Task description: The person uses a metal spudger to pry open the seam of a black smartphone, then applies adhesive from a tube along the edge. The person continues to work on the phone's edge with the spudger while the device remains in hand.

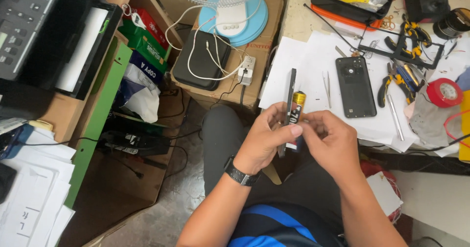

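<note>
Item one: our left hand (267, 137), clenched around a thin dark flat phone frame (289, 105) held edge-on. Its long axis runs nearly upright in the head view, the top end leaning slightly away from us and rising well above the fingers, the bottom end showing just below the palm.

Item two: our right hand (329, 138), fingertips pinched on the lower part of a small black tube with a gold cap (296, 111). The tube stands parallel to the frame and just beside it on the right; whether the two touch we cannot tell. Both hands sit together over our lap, equally near the pair.

Item three: the desk (298, 19) edge, lying ahead and to the right of the hands, spread with white paper sheets (303, 66).

Item four: on the paper, a black phone back cover (356, 86), slim metal tweezers (327, 88), yellow-handled pliers (391, 83) and a red tape roll (444, 92), all well apart from the hands.

Item five: open room lies to the left, over the floor; a white power strip with cables (246, 70) sits on a cardboard box ahead.
</note>
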